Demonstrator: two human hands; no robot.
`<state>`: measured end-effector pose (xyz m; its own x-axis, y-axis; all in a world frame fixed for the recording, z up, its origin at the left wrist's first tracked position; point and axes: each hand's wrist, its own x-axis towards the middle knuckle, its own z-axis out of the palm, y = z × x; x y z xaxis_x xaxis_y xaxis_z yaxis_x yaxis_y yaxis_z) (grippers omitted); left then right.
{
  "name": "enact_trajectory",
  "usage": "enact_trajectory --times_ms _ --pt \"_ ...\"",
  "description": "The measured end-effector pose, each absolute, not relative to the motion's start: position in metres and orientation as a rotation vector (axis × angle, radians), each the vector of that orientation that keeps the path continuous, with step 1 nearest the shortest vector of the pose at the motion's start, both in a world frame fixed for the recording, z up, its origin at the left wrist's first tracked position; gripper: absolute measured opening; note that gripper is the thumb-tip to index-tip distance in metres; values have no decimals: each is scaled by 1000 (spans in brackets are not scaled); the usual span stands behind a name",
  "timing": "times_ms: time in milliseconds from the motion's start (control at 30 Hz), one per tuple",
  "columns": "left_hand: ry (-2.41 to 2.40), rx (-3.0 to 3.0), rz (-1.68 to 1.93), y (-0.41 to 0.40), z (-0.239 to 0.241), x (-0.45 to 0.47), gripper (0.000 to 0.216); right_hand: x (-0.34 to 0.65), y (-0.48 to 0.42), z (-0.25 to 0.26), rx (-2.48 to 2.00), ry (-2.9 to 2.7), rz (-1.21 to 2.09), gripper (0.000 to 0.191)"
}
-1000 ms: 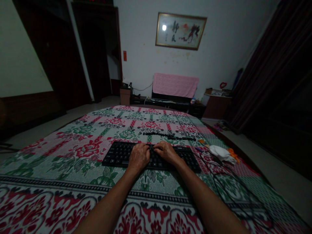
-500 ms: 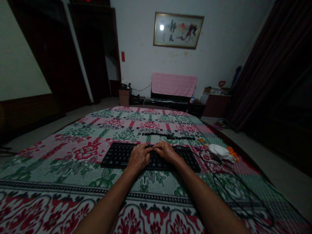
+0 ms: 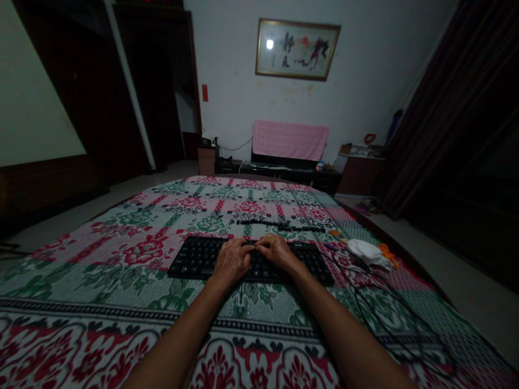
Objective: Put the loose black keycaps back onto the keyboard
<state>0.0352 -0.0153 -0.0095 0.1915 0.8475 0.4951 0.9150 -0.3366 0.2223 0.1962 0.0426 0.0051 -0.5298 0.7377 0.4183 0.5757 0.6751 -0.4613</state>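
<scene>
A black keyboard [image 3: 194, 258] lies on the patterned cover, its long side toward me. My left hand [image 3: 232, 260] rests over its middle keys, fingers stretched forward and the index reaching right. Close beside it, my right hand [image 3: 275, 252] has its fingers bent and its thumb and index pressed together over the upper rows. The fingertips of both hands nearly meet there. Anything pinched between the right fingers is too small and dark to make out. Beyond the keyboard, several small black pieces that look like loose keycaps [image 3: 302, 229] lie in an uneven row.
Right of the keyboard are a bunched white cloth [image 3: 365, 252], an orange item [image 3: 388, 256] and a looped black cable [image 3: 399, 294]. The floral cover [image 3: 138, 216] spreads over a broad surface. Against the far wall, a pink cloth [image 3: 290, 140] hangs over a dark object on a low cabinet.
The right fingertips have shifted very slightly over the same keys. Otherwise both hands and the keyboard stay in place.
</scene>
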Motion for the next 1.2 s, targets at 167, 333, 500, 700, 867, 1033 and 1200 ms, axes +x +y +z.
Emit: enact_trajectory --times_ms 167,333,500,700,867,1033,1200 --pt "-1748 -2334 -823 -15 -11 35 29 195 44 3 -1005 -2318 322 17" --pt "-1748 -2331 -820 -15 -10 36 27 194 43 3 -1032 -2350 272 16" --pt "-1729 -2307 -888 -17 -9 36 29 199 44 2 -986 -2236 282 20" --pt "-1723 -2298 -884 -14 -12 35 28 198 43 -3 -1016 -2180 207 20" --pt "-1708 -2296 -878 -11 -16 34 28 195 37 -4 -1036 -2225 84 20" --pt "-1694 -2235 -906 -11 -17 34 28 195 37 -5 -1058 -2238 47 19" --pt "-1730 -2160 -842 -11 -16 35 28 194 37 -5 -1061 -2248 59 18"
